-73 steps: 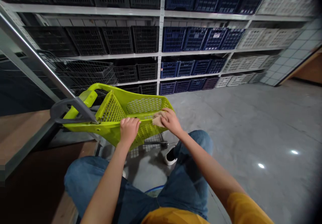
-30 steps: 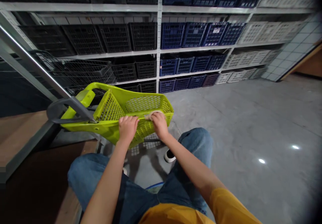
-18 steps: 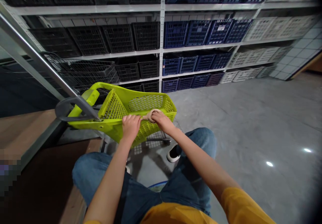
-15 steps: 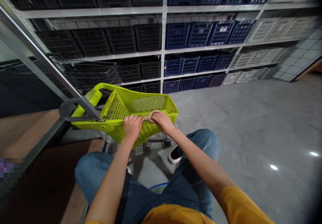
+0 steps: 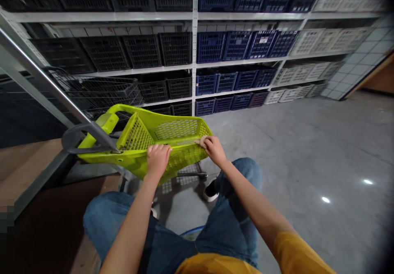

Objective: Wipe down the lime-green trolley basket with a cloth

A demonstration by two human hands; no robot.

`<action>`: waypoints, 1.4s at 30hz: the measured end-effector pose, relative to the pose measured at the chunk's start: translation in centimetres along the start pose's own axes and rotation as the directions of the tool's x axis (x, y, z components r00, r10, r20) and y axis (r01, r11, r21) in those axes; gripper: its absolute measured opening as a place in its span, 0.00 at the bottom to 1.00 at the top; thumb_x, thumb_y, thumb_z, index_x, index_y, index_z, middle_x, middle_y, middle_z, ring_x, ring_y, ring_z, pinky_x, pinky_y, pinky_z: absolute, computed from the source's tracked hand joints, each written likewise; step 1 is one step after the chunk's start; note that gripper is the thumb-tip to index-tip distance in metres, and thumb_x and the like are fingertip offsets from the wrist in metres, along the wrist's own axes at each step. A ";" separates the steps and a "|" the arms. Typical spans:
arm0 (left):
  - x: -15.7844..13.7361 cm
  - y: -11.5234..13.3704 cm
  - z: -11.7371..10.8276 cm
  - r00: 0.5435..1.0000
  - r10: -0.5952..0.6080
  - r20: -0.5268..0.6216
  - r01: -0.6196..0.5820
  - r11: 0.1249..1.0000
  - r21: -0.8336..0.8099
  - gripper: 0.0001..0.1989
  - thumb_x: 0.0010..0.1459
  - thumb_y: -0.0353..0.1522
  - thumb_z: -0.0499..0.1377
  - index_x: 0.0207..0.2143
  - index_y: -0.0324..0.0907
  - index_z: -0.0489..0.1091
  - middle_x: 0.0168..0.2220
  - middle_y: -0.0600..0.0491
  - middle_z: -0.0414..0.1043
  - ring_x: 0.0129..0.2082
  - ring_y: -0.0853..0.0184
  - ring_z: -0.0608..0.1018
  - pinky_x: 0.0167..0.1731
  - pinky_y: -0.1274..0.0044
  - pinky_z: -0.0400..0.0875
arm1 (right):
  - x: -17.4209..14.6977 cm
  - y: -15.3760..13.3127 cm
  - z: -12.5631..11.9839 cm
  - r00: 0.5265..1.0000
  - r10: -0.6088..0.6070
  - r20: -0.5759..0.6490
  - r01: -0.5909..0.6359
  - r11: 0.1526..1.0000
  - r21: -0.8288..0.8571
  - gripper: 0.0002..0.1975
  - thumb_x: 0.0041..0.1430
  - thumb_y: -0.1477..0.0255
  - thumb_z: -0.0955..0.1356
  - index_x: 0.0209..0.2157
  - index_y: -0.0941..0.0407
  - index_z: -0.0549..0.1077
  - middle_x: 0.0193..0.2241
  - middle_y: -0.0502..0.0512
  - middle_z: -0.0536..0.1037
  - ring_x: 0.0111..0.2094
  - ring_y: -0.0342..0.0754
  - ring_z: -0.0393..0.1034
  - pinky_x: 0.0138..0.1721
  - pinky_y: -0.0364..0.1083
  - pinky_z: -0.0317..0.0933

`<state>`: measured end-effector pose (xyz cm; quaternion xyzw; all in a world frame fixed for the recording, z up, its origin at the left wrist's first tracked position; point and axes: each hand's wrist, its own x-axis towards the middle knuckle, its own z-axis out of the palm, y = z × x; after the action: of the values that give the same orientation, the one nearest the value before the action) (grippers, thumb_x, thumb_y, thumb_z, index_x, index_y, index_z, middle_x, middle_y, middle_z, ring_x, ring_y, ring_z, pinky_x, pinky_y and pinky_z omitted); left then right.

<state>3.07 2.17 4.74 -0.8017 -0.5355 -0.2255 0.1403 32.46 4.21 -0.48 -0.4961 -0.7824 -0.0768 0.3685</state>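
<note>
A lime-green plastic shopping cart (image 5: 181, 147) stands crosswise in front of my knees. My left hand (image 5: 157, 159) lies on its near rim, the fingers bent over the edge and gripping it. Farther right along that rim, my right hand (image 5: 216, 150) is closed on a small beige ring-shaped bundle (image 5: 203, 141). A short tail of the bundle points left, over the cart's rim. Whether it is cloth, cord or tape I cannot make out, as the fingers cover part of it.
Shelves behind the cart hold black crates (image 5: 141, 51), blue crates (image 5: 211, 46) and white crates (image 5: 304, 42). A dark wire cart (image 5: 104, 91) stands at the back left. A metal pole (image 5: 46, 72) slants down beside the green cart's handle. Grey floor (image 5: 295, 159) lies to the right.
My right hand has moved right along the rim with the beige bundle, away from my left hand. The left hand stays on the rim. The whole view has shifted slightly.
</note>
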 end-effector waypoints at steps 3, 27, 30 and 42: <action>0.1 0.0 -0.1 1.000 -0.006 0.003 0.006 1.000 0.005 0.17 0.68 0.39 0.48 0.43 0.46 0.75 0.38 0.47 0.78 0.41 0.57 0.73 0.45 0.64 0.57 | 0.8 -4.6 2.6 0.997 -0.071 0.021 0.070 0.995 0.074 0.11 0.61 0.78 0.66 0.44 0.54 0.75 0.45 0.60 0.72 0.47 0.54 0.62 0.50 0.52 0.60; 2.0 -0.5 1.0 1.000 -0.020 -0.016 0.020 0.999 0.037 0.16 0.68 0.38 0.48 0.42 0.47 0.75 0.37 0.47 0.79 0.40 0.57 0.73 0.45 0.64 0.57 | 0.4 -9.8 11.4 1.000 -0.011 0.029 0.006 0.982 0.187 0.10 0.59 0.78 0.64 0.38 0.53 0.76 0.42 0.58 0.69 0.45 0.53 0.60 0.47 0.51 0.61; 2.2 -0.5 1.0 0.999 -0.030 -0.019 0.030 0.999 0.032 0.16 0.68 0.39 0.48 0.42 0.47 0.75 0.37 0.47 0.79 0.40 0.57 0.73 0.45 0.64 0.58 | 0.2 -7.6 10.4 0.999 -0.012 -0.043 0.017 0.991 0.136 0.11 0.60 0.77 0.66 0.38 0.51 0.78 0.49 0.59 0.68 0.51 0.54 0.60 0.53 0.54 0.61; 2.3 -0.8 1.4 0.999 -0.042 -0.010 0.043 0.999 0.032 0.15 0.68 0.38 0.48 0.43 0.47 0.74 0.37 0.48 0.78 0.40 0.57 0.73 0.46 0.64 0.58 | 0.7 -7.2 11.7 0.981 -0.191 0.040 0.190 0.982 0.010 0.08 0.65 0.72 0.66 0.41 0.50 0.77 0.43 0.59 0.72 0.45 0.53 0.61 0.48 0.51 0.61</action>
<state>3.34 4.95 4.67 -0.7867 -0.5553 -0.2235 0.1509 20.43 6.84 -6.62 -0.4193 -0.8338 -0.0993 0.3451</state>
